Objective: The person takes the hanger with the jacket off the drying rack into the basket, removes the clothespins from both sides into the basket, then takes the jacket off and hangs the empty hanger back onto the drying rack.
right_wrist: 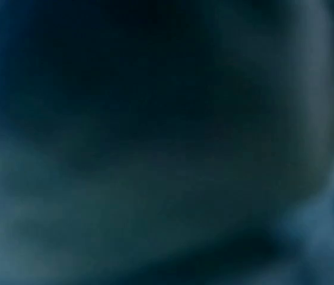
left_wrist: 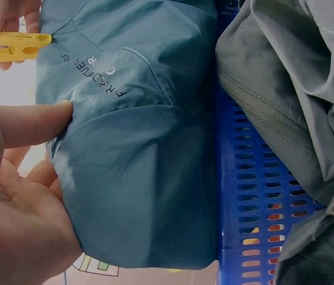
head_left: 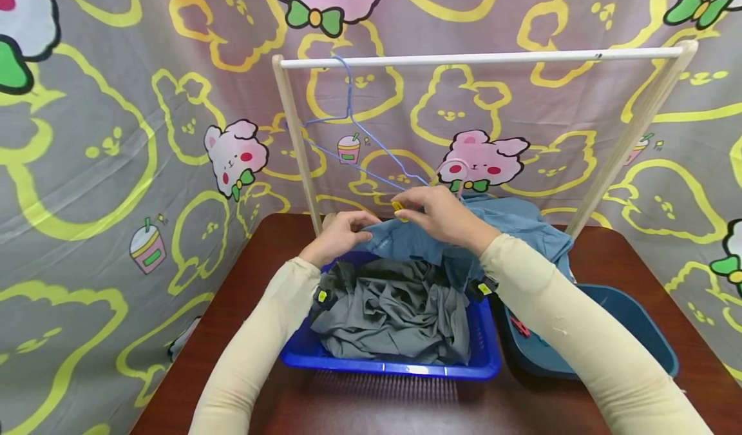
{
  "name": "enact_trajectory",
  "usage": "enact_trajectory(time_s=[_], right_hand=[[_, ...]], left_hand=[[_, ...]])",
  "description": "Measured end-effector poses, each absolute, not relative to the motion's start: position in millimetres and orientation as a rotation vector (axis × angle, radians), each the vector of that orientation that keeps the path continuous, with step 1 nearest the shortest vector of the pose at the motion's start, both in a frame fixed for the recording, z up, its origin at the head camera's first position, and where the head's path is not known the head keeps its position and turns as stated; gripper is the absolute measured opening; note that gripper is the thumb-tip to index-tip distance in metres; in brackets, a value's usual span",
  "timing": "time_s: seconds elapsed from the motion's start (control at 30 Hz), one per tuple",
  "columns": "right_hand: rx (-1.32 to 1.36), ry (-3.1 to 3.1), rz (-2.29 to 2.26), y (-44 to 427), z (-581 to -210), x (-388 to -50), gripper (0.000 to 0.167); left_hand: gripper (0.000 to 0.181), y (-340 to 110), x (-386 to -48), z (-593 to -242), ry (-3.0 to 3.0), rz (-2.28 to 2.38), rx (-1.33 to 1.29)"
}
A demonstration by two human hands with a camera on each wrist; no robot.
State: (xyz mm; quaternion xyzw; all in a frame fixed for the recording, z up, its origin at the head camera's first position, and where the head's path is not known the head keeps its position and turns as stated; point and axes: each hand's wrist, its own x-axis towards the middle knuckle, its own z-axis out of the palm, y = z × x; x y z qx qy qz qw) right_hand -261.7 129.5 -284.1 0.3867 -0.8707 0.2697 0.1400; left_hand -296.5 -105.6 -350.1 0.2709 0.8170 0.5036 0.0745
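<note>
A blue garment (head_left: 402,240) with small printed lettering hangs over the back of a blue basket. My left hand (head_left: 333,236) pinches its left edge, thumb (left_wrist: 39,123) in front and fingers behind. Just to the right, my right hand (head_left: 449,219) holds a yellow clothespin (left_wrist: 19,47), whose tip meets the garment's edge in the left wrist view. A blue wire hanger (head_left: 379,144) hangs tilted from the rod, its lower right end hidden behind my right hand. Only dark, blurred bluish cloth (right_wrist: 48,196) fills the right wrist view.
Crumpled grey clothes (head_left: 400,312) fill the blue basket (head_left: 394,367). Right of it stands a teal bin (head_left: 666,351) with a red clothespin (head_left: 520,327) inside. Behind is a rack with a white rod (head_left: 481,58) and wooden posts. A pink hanger (head_left: 460,189) shows partly behind my right hand.
</note>
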Motion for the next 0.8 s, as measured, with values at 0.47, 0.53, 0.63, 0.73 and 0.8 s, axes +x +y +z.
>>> enact_trajectory(time_s=[0.47,0.53,0.63,0.73,0.8], right_hand=[[0.868,-2.569,1.029,130,-281,-260,0.026],[0.853,-2.59,1.054,132,-278,-257,0.028],[0.823,-2.622,1.08,138,-274,-251,0.031],[0.789,-2.664,1.133,147,-269,-245,0.034],[0.767,-2.7,1.228,154,-266,-241,0.036]], left_hand=[[0.026,-106,-295,-348,2.46,1.525,0.783],[0.026,-107,-295,-348,2.463,1.527,0.773],[0.027,-108,-295,-347,2.484,1.523,0.753],[0.027,-111,-296,-348,2.506,1.514,0.744],[0.027,-112,-297,-349,2.519,1.509,0.742]])
